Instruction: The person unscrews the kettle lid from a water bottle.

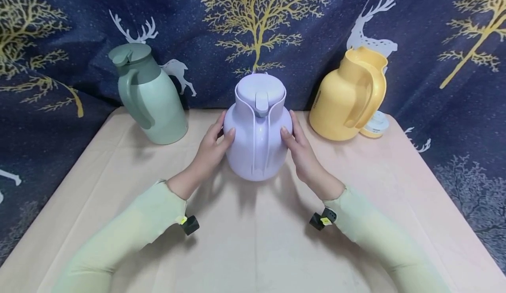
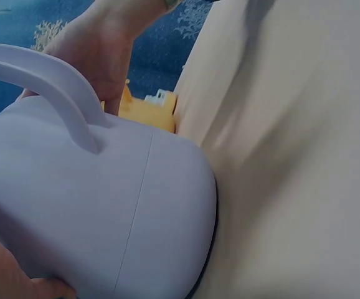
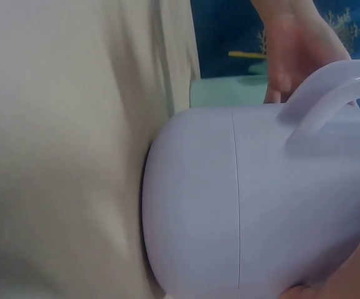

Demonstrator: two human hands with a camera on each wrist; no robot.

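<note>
A lavender thermos jug stands upright at the middle of the table, its handle and lid lever facing me. My left hand holds its left side, thumb in front and fingers reaching behind. On the opposite side my right hand grips it the same way. The wrist views show the jug's smooth lower body close to the tablecloth; whether it touches I cannot tell. Most of the fingertips are hidden behind the jug.
To the left stands a green thermos jug with a dark green lid. A yellow jug, lidless, stands at the right, with a yellow-and-white lid beside it. Behind the beige-covered table hangs a dark blue cloth.
</note>
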